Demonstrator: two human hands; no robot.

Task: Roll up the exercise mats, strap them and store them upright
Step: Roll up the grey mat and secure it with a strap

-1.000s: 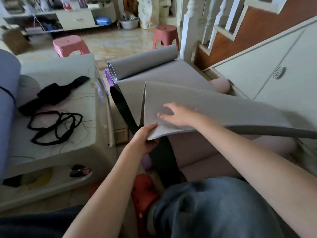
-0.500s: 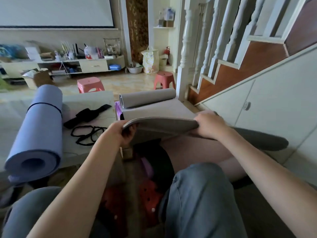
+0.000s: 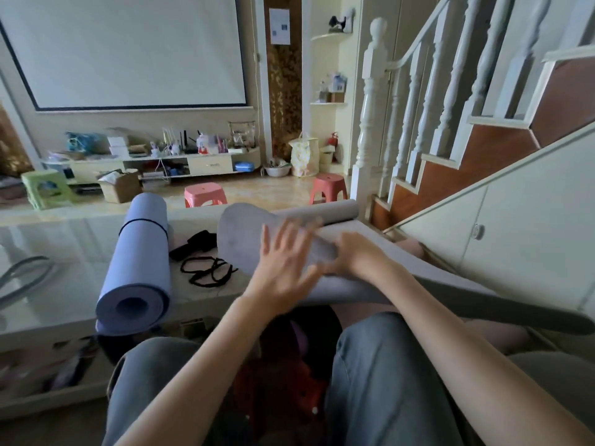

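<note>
My left hand [image 3: 283, 262] is spread flat, fingers straight, over the grey mat [image 3: 244, 239] lifted above my knees. My right hand [image 3: 351, 255] grips the mat's edge, beside the table [image 3: 64, 252].

You've got a matt, soft foam grey mat [image 3: 244, 239] at 12 o'clock, a smooth matt blue foam roll [image 3: 138, 262] at 10, black fabric straps [image 3: 209, 274] between, all on a glossy table [image 3: 64, 246].

The left hand [image 3: 283, 265] is raised with its fingers [image 3: 273, 235] spread, beside the right hand [image 3: 351, 255], whose fingers are curled.
</note>
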